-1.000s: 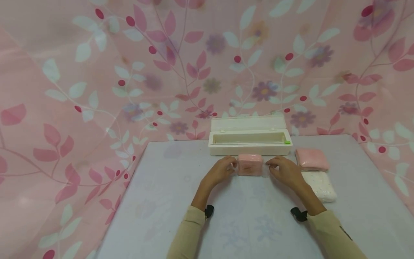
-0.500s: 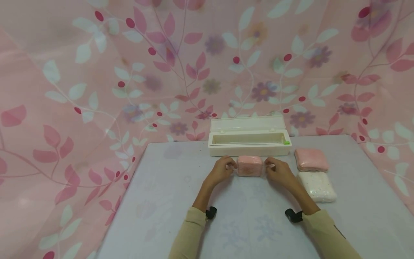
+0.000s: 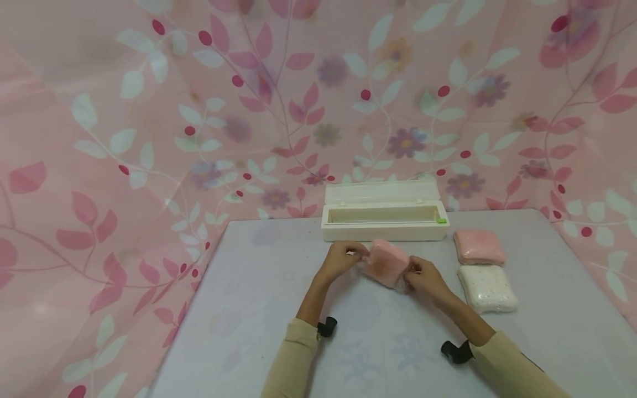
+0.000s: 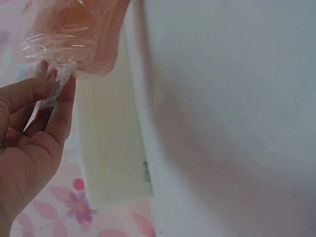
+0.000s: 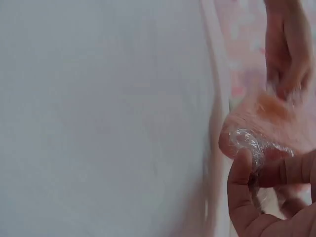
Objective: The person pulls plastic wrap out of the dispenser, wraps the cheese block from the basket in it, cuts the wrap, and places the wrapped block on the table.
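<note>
A pink block (image 3: 386,263) in clear plastic wrap is held tilted between both hands, and a brownish patch shows on its face. At its left end my left hand (image 3: 342,258) pinches a gathered bunch of the plastic wrap (image 4: 60,81) between thumb and fingers. My right hand (image 3: 427,279) pinches the twisted film at the other end, close against the block; in the right wrist view the crinkled wrap (image 5: 249,143) bunches at the thumb. What the block is made of cannot be told.
Behind the hands stands a long cream box (image 3: 385,232) with its lid raised and a green tab at its right end. To the right lie a wrapped pink block (image 3: 479,247) and a wrapped white block (image 3: 489,288). A floral curtain (image 3: 278,110) hangs behind the table (image 3: 239,309).
The pink block has turned from level to tilted, its right end lower. My right hand has moved down slightly with it, after taking hold of the loose film.
</note>
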`<state>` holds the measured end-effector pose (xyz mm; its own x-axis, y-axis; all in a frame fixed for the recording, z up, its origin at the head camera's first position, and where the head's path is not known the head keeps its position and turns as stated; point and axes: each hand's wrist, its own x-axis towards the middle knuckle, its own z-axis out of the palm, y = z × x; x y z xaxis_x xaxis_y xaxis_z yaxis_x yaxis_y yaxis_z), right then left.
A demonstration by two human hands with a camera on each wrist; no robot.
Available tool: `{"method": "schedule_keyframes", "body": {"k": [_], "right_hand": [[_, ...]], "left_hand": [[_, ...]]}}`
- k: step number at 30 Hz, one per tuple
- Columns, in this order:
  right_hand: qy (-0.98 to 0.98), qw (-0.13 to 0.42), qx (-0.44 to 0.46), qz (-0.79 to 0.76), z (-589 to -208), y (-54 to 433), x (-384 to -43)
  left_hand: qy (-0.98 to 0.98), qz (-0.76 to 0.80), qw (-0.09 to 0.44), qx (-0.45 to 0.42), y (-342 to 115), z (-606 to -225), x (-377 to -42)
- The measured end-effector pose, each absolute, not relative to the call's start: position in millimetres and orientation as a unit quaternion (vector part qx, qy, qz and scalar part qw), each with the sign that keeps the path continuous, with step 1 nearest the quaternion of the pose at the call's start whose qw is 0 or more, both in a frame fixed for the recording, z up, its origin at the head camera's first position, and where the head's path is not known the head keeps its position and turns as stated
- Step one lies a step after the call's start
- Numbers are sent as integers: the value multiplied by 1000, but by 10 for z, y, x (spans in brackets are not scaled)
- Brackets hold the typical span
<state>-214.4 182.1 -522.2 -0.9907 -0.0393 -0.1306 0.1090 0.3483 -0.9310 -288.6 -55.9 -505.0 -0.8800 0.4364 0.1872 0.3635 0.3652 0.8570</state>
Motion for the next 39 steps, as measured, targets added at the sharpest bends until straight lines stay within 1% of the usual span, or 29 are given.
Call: {"method": "schedule_keyframes", "body": {"k": [3, 5, 8, 12, 16, 19, 24, 27, 29, 30, 32, 34, 36, 38, 39], "right_hand": [[737, 161, 89, -651, -5186, 1761, -1933], [673, 207, 120, -700, -5178, 1714, -1791], [576, 253, 130, -767, -5175, 1644, -1591], [480, 301, 114, -816, -5188, 1529, -1339], [438, 334, 112, -827, -5222, 1405, -1114], [428, 335, 117, -831, -5230, 1342, -979], [422, 341, 117, -832, -5207, 1308, -856], [455, 357, 110, -809, -5208, 1347, -825], [504, 372, 99, -773, -5199, 1405, -812], [535, 380, 91, -749, -5189, 1445, -804], [607, 390, 56, -690, -5148, 1560, -794], [678, 387, 4, -625, -5090, 1691, -807], [745, 358, -77, -557, -5027, 1832, -840], [816, 291, -164, -472, -4966, 1946, -884], [847, 244, -201, -428, -4938, 1978, -903]], "left_hand": [[822, 503, 44, 264, -550, -4977, -2860], [825, 490, 51, 278, -532, -4933, -2843], [831, 468, 75, 291, -493, -4880, -2815], [836, 438, 130, 304, -433, -4831, -2781], [833, 399, 190, 332, -363, -4814, -2733], [828, 374, 219, 354, -306, -4845, -2700], [824, 358, 251, 361, -263, -4949, -2663], [820, 349, 256, 375, -274, -4994, -2643], [817, 347, 246, 389, -305, -4996, -2623], [818, 343, 233, 398, -328, -4982, -2608], [827, 336, 194, 406, -380, -4925, -2562], [841, 333, 143, 401, -454, -4856, -2486], [860, 322, 95, 385, -532, -4767, -2359], [869, 313, 66, 377, -606, -4679, -2193], [870, 306, 59, 383, -637, -4648, -2106]]}}
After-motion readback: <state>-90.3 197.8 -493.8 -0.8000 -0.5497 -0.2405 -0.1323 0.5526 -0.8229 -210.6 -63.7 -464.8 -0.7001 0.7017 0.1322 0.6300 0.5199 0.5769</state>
